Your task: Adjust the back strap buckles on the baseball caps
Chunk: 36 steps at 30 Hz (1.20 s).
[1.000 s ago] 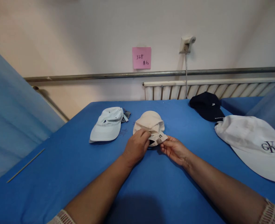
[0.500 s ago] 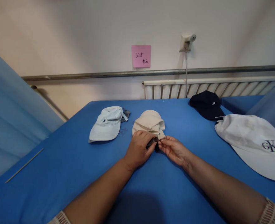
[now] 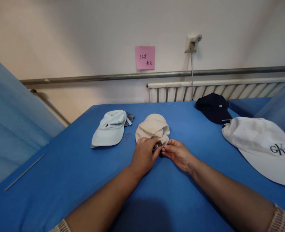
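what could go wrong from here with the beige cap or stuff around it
The right hand pinches only a small part of the beige cap, so it might slip. The left hand hides part of the cap's near edge, so a crease could go unnoticed. The thin stick lies near the left edge of the blue cover, so a tug could drop it.

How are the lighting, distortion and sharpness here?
Head view: dim, uneven light, soft dark shadow low on the blue cover; head view, right edge: white cap looks stretched, probably lens distortion; head view, centre: beige cap detail by the fingers is too soft to make out.
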Available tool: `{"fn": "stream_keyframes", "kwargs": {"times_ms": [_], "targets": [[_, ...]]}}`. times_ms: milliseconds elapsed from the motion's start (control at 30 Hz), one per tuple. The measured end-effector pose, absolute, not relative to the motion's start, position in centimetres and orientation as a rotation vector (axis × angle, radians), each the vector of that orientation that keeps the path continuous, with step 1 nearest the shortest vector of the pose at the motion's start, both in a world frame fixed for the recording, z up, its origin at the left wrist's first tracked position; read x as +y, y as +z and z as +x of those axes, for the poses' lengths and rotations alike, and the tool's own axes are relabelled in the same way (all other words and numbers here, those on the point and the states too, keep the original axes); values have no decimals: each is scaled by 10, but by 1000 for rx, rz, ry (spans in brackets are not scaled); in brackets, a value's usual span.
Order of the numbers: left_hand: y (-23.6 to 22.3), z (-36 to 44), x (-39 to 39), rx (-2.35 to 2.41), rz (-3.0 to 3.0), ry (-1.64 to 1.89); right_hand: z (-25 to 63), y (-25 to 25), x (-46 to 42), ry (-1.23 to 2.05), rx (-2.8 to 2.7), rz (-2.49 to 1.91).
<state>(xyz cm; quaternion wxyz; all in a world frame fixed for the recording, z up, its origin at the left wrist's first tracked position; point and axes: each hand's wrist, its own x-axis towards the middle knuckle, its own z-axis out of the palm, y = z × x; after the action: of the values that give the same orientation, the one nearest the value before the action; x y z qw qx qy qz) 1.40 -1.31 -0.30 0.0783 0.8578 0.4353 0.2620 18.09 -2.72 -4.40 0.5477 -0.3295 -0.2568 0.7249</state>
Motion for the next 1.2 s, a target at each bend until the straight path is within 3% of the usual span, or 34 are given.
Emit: {"fn": "stream_keyframes", "kwargs": {"times_ms": [367,800,1200], "targets": [[-9,11,-7,1250,2364,804,180,-44,-28,1650,-675,-802],[-3,14,-13,1319,2555,753,180,-42,-30,1659,-736,-802],[-6,15,-13,1323,2592,714,171,-47,-29,1363,-707,-997]]}}
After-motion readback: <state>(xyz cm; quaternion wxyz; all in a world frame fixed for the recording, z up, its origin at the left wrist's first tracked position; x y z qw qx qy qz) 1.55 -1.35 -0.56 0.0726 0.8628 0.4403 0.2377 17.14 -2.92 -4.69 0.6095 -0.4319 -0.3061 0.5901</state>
